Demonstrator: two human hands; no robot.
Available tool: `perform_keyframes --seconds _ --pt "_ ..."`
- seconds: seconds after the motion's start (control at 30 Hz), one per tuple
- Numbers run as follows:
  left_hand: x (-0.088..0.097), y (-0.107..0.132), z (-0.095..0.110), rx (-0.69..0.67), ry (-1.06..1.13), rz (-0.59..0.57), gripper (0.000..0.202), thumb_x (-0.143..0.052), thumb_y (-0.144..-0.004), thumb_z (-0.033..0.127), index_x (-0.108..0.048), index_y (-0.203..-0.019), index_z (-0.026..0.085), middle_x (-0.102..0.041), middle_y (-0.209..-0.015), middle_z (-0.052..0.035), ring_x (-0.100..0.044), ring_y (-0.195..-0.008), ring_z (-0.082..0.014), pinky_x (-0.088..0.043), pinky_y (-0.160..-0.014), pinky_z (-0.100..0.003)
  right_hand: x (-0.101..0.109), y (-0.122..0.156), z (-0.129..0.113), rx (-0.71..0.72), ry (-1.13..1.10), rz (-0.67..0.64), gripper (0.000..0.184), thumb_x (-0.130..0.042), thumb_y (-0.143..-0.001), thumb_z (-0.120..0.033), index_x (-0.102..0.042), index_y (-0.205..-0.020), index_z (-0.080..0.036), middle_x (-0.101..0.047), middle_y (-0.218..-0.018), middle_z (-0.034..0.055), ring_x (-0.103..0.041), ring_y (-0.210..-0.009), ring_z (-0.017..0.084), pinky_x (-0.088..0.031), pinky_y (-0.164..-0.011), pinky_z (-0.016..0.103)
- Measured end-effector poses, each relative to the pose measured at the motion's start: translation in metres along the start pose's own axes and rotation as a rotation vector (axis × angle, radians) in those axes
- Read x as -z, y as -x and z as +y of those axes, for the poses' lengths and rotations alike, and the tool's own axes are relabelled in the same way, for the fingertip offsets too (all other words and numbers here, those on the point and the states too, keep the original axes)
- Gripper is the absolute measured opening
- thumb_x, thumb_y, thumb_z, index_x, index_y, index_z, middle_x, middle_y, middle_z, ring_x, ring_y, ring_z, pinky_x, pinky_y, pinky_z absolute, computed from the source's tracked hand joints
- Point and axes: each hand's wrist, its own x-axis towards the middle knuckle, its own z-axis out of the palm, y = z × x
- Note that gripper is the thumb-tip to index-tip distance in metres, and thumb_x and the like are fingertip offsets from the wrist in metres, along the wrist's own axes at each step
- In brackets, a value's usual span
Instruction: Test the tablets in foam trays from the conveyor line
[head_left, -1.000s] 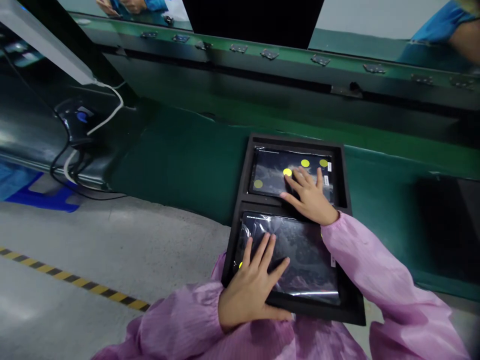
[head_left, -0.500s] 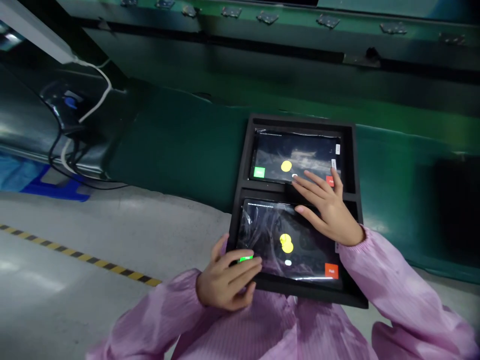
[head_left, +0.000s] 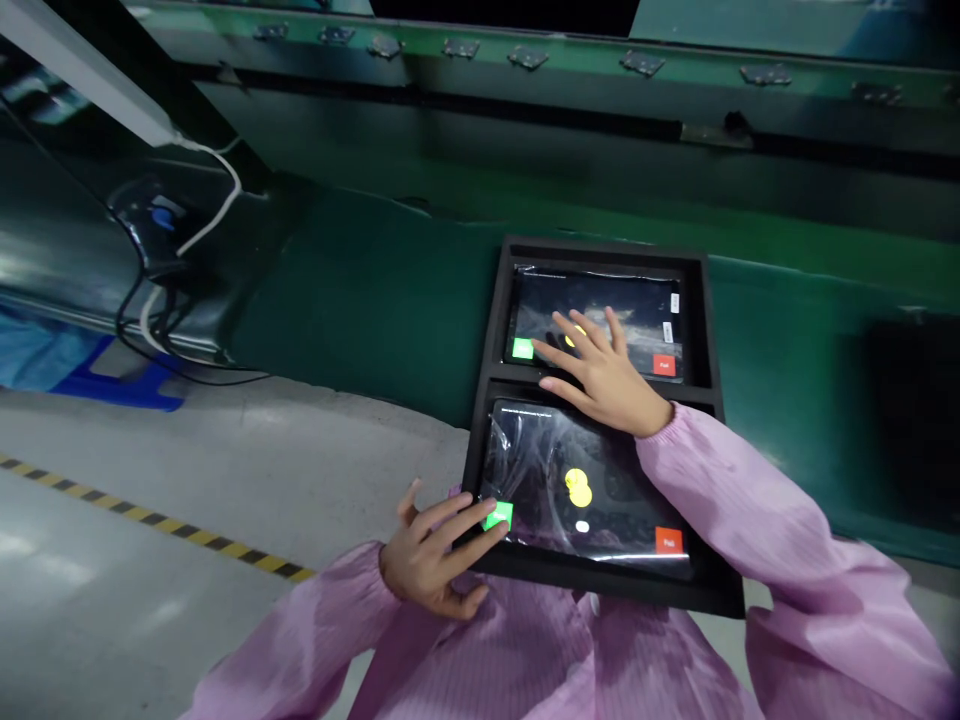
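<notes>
Two tablets lie in a black two-compartment tray [head_left: 487,372] at the bench edge. Both screens are dark, with yellow blobs, a green box at the lower left and a red box at the lower right. My right hand [head_left: 611,385], fingers spread, is over the far tablet [head_left: 637,305], its index fingertip close to the green box. My left hand [head_left: 442,555] has its fingers stretched over the tray's near left corner, fingertips at the green box of the near tablet [head_left: 622,500]. Clear film wrinkles on the near screen. Whether the fingertips press the glass, I cannot tell.
A green mat [head_left: 360,300] covers the bench. On the left are a dark handheld device with a blue part [head_left: 161,218], a white cable [head_left: 225,205] and a blue plastic stool [head_left: 135,380]. A dark object [head_left: 919,410] sits at the right.
My right hand has moved left across the far tablet, from near its red box toward its green box. My left hand has shifted slightly left, uncovering more of the near green box.
</notes>
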Motion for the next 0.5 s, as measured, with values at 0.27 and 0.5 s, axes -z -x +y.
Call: perform_keyframes --seconds 0.27,0.5 --pt "-0.007 0.013 0.003 0.047 -0.066 -0.076 0.088 -0.069 -0.078 0.062 -0.038 -0.149 0.022 -0.067 -0.117 -0.0132 -0.058 -0.116 -0.0296 -0.013 -0.123 -0.053 0.024 0.006 0.033 -0.146 -0.054 0.121 0.056 -0.034 -0.099 -0.062 -0.048 -0.145 -0.033 -0.023 -0.162 0.0104 -0.018 -0.149 0.030 -0.008 -0.118 0.062" --pt "-0.008 -0.026 -0.116 0.185 -0.192 0.026 0.098 -0.049 -0.080 0.078 -0.018 -0.155 0.022 -0.045 -0.143 -0.0223 -0.048 -0.125 -0.0464 -0.021 -0.113 -0.072 0.029 0.093 0.100 -0.987 -0.800 0.612 0.088 -0.066 -0.077 -0.069 -0.043 -0.145 -0.019 -0.048 -0.138 0.0209 -0.047 -0.127 0.038 -0.030 -0.109 0.065"
